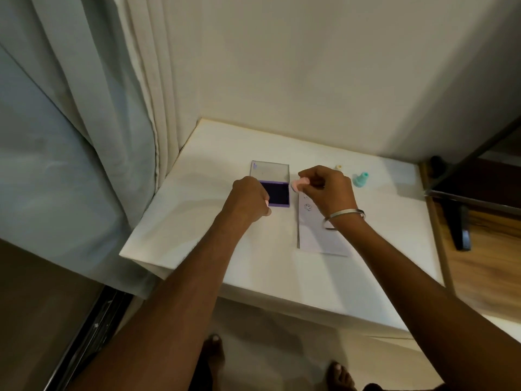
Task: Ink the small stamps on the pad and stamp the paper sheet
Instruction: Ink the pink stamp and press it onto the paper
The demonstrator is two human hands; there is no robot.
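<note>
Head camera, high, looking down at table (pixel 282 277).

White table (pixel 253 266) sitting in wall corner, curtain at left edge. Lying on it: purple ink pad (pixel 277 194) with clear lid (pixel 269 172) open behind it, paper sheet (pixel 315 235) just right of pad, showing stamped marks. Teal stamp (pixel 361 179) and yellowish stamp (pixel 338 167) standing near back right, apart from sheet.

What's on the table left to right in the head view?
Left hand → ink pad → pink stamp held by the right hand → yellow stamp → teal stamp.
</note>
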